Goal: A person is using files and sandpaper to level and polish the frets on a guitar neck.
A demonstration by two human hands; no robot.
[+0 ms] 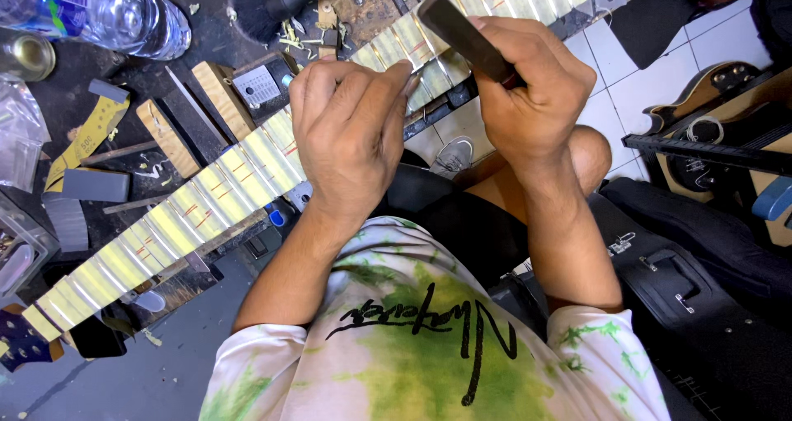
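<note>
A guitar neck [206, 194] runs diagonally from lower left to upper right across a dark workbench [132, 83], with pale yellow tape covering the fingerboard between the frets. My left hand [351, 132] hovers over its middle. The fingers are bunched and the fingertips pinch together just above a fret; I cannot make out anything between them. My right hand [528, 91] grips a dark flat bar-shaped tool [454, 25], held tilted with its end over the taped upper frets, close to the left fingertips. My tie-dye shirt and bare knee fill the lower frame.
A plastic water bottle [99, 9] and a black brush [272, 4] lie at the bench's back. Wooden blocks [169, 136], a yellow sanding strip [87, 136] and small parts lie beside the neck. An electric guitar [718, 132] and a black case [693, 281] sit on the tiled floor at right.
</note>
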